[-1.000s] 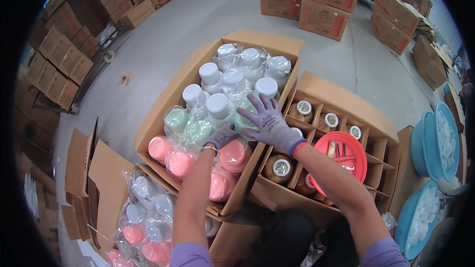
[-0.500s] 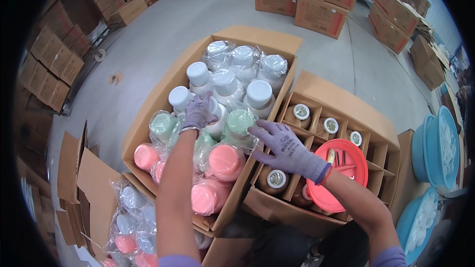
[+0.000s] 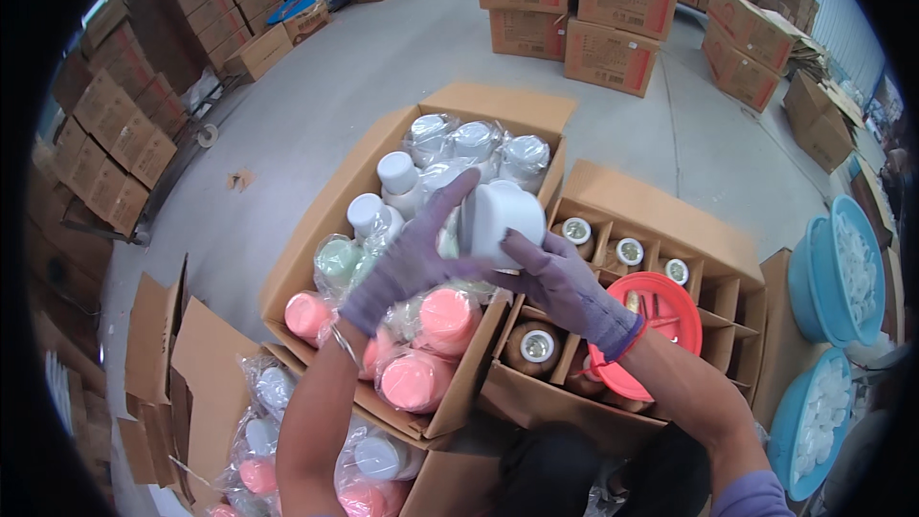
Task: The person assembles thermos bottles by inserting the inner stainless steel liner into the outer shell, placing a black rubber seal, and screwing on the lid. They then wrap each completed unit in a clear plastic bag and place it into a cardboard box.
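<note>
Both my gloved hands are on a white thermos flask (image 3: pixel 503 220) with a pale cap, tilted above the right side of a carton (image 3: pixel 479 378). My left hand (image 3: pixel 412 254), blurred by motion, wraps its left and lower side, thumb up. My right hand (image 3: pixel 565 292) grips it from the lower right with bent fingers. The flask's lower part is hidden behind the hands. Below, the carton holds several flasks, many in clear plastic: pale white ones (image 3: pixel 397 172) at the back, green ones (image 3: pixel 338 260) midway, pink ones (image 3: pixel 416 381) in front.
Right of the carton, a divided box (image 3: pixel 732 330) holds several bottles with silvery round mouths (image 3: pixel 537 347). A red tray (image 3: pixel 661 292) with small tools lies on it. Blue basins (image 3: pixel 814 278) of white pieces stand far right. Another carton of wrapped flasks (image 3: pixel 273 388) sits lower left; stacked cartons (image 3: pixel 622 0) stand behind.
My left hand has moved right from among the flasks, and my right hand has shifted slightly to meet it. A white flask is now between them. The view has tilted slightly upward.
</note>
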